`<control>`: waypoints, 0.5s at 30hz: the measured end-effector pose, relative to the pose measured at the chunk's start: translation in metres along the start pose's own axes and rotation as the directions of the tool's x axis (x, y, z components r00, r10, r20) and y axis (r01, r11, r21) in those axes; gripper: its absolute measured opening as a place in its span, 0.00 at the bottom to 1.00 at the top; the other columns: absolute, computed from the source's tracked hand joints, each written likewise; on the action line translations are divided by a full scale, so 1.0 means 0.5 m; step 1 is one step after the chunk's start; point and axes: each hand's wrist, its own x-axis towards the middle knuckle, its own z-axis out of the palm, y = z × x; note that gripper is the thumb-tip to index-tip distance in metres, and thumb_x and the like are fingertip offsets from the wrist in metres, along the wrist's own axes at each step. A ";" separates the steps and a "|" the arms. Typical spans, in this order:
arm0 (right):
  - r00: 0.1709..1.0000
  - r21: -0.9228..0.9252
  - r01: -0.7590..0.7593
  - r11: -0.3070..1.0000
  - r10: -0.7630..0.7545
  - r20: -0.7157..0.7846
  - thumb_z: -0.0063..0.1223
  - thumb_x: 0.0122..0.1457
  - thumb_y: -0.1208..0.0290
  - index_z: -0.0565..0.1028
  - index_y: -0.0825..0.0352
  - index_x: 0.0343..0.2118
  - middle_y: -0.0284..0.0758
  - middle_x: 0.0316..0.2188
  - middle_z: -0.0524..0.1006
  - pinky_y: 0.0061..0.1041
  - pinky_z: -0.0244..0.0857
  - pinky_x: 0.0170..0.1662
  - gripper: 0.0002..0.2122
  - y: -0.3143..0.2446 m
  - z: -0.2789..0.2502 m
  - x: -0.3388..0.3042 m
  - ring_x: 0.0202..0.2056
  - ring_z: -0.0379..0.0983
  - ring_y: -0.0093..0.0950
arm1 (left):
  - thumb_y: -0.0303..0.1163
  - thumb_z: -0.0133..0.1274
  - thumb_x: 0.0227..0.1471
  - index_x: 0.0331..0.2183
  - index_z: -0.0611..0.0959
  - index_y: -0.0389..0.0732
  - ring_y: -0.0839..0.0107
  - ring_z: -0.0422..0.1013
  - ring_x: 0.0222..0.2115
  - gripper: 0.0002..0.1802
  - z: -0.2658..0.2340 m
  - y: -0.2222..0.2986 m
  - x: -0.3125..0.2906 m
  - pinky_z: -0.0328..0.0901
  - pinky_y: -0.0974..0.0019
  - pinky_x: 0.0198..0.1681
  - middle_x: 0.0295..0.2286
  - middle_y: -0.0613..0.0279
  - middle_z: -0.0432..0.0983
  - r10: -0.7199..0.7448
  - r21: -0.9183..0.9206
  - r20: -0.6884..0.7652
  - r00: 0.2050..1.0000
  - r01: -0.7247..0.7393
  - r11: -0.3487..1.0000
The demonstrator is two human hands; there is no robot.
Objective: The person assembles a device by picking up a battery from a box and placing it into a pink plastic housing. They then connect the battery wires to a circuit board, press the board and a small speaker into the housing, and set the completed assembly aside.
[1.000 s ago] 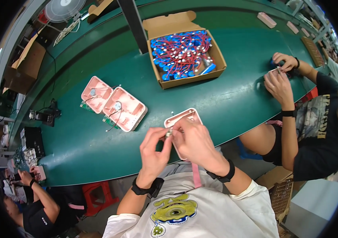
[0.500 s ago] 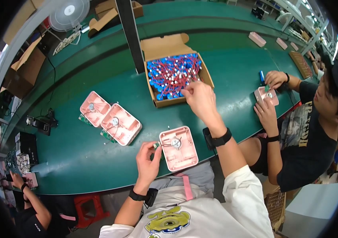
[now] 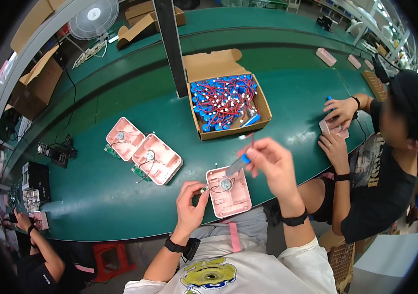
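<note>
Right at the table's front edge lies an open pink plastic housing (image 3: 242,205) with a round silver speaker (image 3: 225,184) inside. My left hand (image 3: 190,207) pinches a small green circuit board (image 3: 204,190) at the housing's left rim; thin dark wires run from it toward the speaker. Above the housing's right side, my right hand (image 3: 278,169) holds a blue cylindrical battery (image 3: 238,163), smeared by motion, with red leads and a white connector showing above the fingers. Behind it stands an open cardboard box (image 3: 236,131) of blue batteries (image 3: 214,105) with red wires.
Two more pink housings (image 3: 170,175) (image 3: 115,128) with speakers and dangling green boards (image 3: 141,173) lie to the left. A dark upright post (image 3: 172,54) rises behind the box. At right, a co-worker (image 3: 383,176) handles another pink housing (image 3: 342,132); another person's hand (image 3: 22,220) is far left.
My right hand has come from the box back toward me, bringing a blue battery over the pink housing. My left hand stays with the circuit board. The whole view has shifted slightly.
</note>
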 end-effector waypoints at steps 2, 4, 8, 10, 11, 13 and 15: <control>0.987 0.059 -0.139 0.989 0.133 0.090 0.58 0.67 0.76 0.79 0.74 0.40 0.36 0.37 0.84 0.17 0.71 0.33 0.05 0.031 0.017 -0.021 0.30 0.76 0.17 | 0.16 0.61 0.56 0.43 0.82 0.32 0.72 0.73 0.40 0.11 0.003 0.002 0.004 0.70 0.72 0.42 0.42 0.58 0.74 0.030 0.029 -0.006 1.000 -0.030 0.999; 0.971 0.091 -0.214 0.973 0.201 0.133 0.58 0.67 0.76 0.79 0.74 0.40 0.36 0.37 0.84 0.17 0.71 0.33 0.06 0.062 0.023 -0.033 0.29 0.77 0.18 | 0.17 0.63 0.54 0.41 0.83 0.33 0.68 0.75 0.37 0.12 0.002 0.004 0.004 0.72 0.69 0.40 0.42 0.55 0.76 0.098 0.080 -0.025 0.995 -0.096 0.992; 0.990 -0.228 -0.104 0.968 0.123 0.067 0.59 0.66 0.77 0.79 0.74 0.41 0.36 0.35 0.84 0.18 0.70 0.30 0.06 0.113 0.022 -0.044 0.27 0.76 0.17 | 0.18 0.64 0.52 0.41 0.84 0.33 0.68 0.76 0.36 0.13 0.014 0.006 0.000 0.72 0.69 0.39 0.41 0.54 0.76 0.108 0.094 -0.018 0.994 -0.106 0.990; 0.983 -0.419 0.171 0.892 -0.125 0.135 0.61 0.65 0.78 0.79 0.74 0.41 0.35 0.33 0.84 0.17 0.68 0.28 0.05 0.104 0.034 -0.054 0.25 0.75 0.16 | 0.16 0.63 0.53 0.42 0.83 0.32 0.69 0.75 0.38 0.13 0.012 0.002 -0.001 0.71 0.69 0.41 0.42 0.55 0.76 0.082 0.088 -0.011 0.997 -0.081 0.993; 0.953 -0.502 0.301 0.811 -0.240 0.185 0.61 0.64 0.78 0.79 0.74 0.41 0.34 0.32 0.84 0.17 0.68 0.27 0.05 0.099 0.039 -0.058 0.25 0.75 0.15 | 0.15 0.62 0.54 0.42 0.83 0.32 0.70 0.74 0.39 0.13 0.011 0.001 0.000 0.71 0.70 0.43 0.42 0.56 0.76 0.062 0.073 -0.002 0.998 -0.061 0.995; 0.968 -0.486 0.241 0.840 -0.175 0.178 0.62 0.64 0.79 0.80 0.74 0.40 0.34 0.31 0.84 0.17 0.67 0.27 0.05 0.099 0.043 -0.059 0.24 0.75 0.14 | 0.14 0.61 0.55 0.43 0.82 0.31 0.71 0.73 0.40 0.13 0.009 0.000 0.003 0.70 0.70 0.45 0.42 0.57 0.75 0.036 0.060 0.009 0.999 -0.037 0.998; 0.984 -0.455 0.127 0.881 -0.053 0.172 0.62 0.62 0.80 0.80 0.74 0.38 0.33 0.29 0.83 0.16 0.67 0.26 0.04 0.099 0.045 -0.054 0.23 0.75 0.13 | 0.14 0.61 0.55 0.43 0.82 0.30 0.72 0.73 0.40 0.13 0.008 0.003 0.008 0.70 0.71 0.45 0.41 0.57 0.76 0.031 0.060 0.023 0.999 -0.032 0.998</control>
